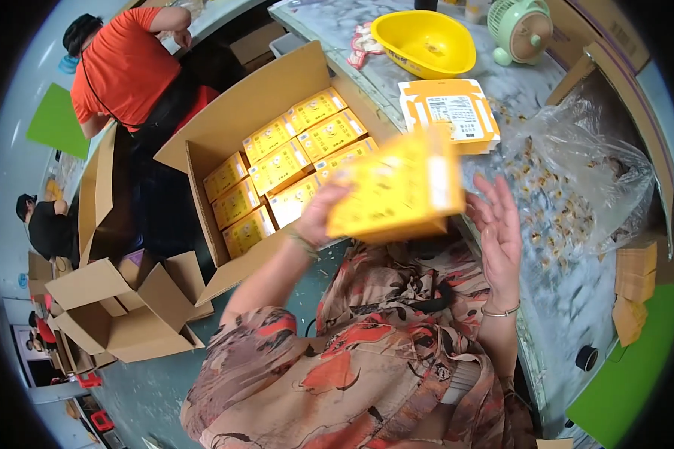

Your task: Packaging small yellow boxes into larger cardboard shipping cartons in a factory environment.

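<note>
A yellow carton, blurred by motion, is held up in front of me by my left hand, whose fingers wrap its left end. My right hand is just off the carton's right end, fingers apart, holding nothing. To the left stands a large open cardboard box with several yellow cartons packed in rows inside. On the table at the right lies a stack of flat yellow-and-white carton blanks.
The marbled table holds a yellow basin, a green fan, and many small packets beside a clear plastic bag. Empty cardboard boxes stand on the floor at left. A person in an orange shirt works beyond the large box.
</note>
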{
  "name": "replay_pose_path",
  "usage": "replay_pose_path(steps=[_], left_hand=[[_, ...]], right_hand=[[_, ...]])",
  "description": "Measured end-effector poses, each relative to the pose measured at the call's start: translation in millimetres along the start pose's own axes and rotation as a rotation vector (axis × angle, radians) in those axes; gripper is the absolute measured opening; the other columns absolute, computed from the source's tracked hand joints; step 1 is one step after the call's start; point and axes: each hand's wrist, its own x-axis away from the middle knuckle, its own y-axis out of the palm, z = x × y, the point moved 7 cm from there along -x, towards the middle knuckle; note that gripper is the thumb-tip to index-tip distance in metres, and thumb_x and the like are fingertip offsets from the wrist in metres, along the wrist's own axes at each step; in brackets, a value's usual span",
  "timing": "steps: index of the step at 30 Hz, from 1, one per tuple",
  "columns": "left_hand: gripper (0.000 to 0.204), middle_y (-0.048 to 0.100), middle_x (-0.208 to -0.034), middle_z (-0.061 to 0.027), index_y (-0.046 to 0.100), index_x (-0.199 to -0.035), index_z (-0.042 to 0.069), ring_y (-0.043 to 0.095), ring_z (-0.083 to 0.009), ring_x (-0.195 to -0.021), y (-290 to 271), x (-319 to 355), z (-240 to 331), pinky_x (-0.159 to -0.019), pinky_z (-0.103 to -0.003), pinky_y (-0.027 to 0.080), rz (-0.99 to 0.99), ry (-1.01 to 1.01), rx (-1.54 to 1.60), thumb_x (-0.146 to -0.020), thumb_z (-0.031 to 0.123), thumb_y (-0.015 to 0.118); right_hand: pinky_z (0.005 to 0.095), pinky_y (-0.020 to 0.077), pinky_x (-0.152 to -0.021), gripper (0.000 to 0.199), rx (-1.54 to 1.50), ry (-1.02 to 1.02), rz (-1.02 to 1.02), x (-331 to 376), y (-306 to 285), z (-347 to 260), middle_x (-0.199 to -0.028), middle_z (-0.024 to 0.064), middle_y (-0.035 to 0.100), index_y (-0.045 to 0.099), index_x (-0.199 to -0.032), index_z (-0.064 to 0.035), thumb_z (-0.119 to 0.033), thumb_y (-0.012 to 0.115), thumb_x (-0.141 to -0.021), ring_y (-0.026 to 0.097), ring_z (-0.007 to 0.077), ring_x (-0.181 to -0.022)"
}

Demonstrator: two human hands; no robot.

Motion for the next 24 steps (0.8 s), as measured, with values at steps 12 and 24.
replay_pose_path(steps=[12,24], left_hand=[[0.040,0.051,-0.101,-0.0106,0.041,-0.106,0.004,0.053,-0.0234,-0.088,-304.1,69.0,101.8,-0.070,-0.038,0.047,0.751,0.183,-0.397,-0.069,-0.006,0.054],[0.037,0.056,-0.082,-0.0148,0.050,-0.091,-0.003,0.054,-0.0239,-0.076,-278.1,10.5,130.9,-0.064,-0.032,0.045,1.181,0.312,-1.796,-0.063,0.017,0.065]], right_hand=[[0.0246,0.0417,-0.073,0.035,0.314,0.350,0.300,43.0,-76.8,47.8,-0.101,0.0108,0.051,0.042,-0.111,0.0009,-0.013,0.050,-0.079,0.052,0.0137,-0.083],[0.0220,0.0418,-0.064,0.020,0.663,0.203,0.372,-15.5,-117.8,10.4,-0.079,0.0046,0.054,0.051,-0.094,0.0011,-0.010,0.051,-0.078,0.051,0.0106,-0.068]])
